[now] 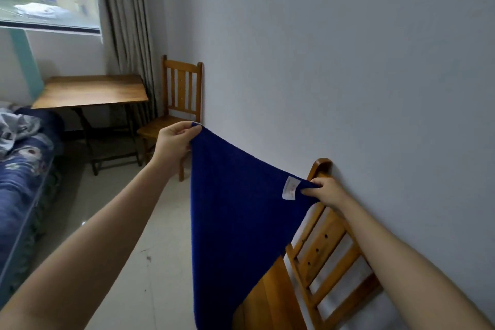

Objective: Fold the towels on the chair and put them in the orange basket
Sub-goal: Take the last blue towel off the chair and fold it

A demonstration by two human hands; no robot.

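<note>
A dark blue towel [235, 211] with a small white label hangs spread in the air between my two hands. My left hand [174, 142] pinches its upper left corner. My right hand [325, 191] pinches the upper right corner, next to the label. The towel's lower part drapes down over the seat of the near wooden chair [321, 254], which stands against the wall on the right. No orange basket is in view.
A second wooden chair [179, 104] stands farther along the wall, beside a wooden folding table [91, 91] under the window. A bed with blue patterned bedding [21, 169] runs along the left. Pale tiled floor [128, 222] lies between bed and chairs.
</note>
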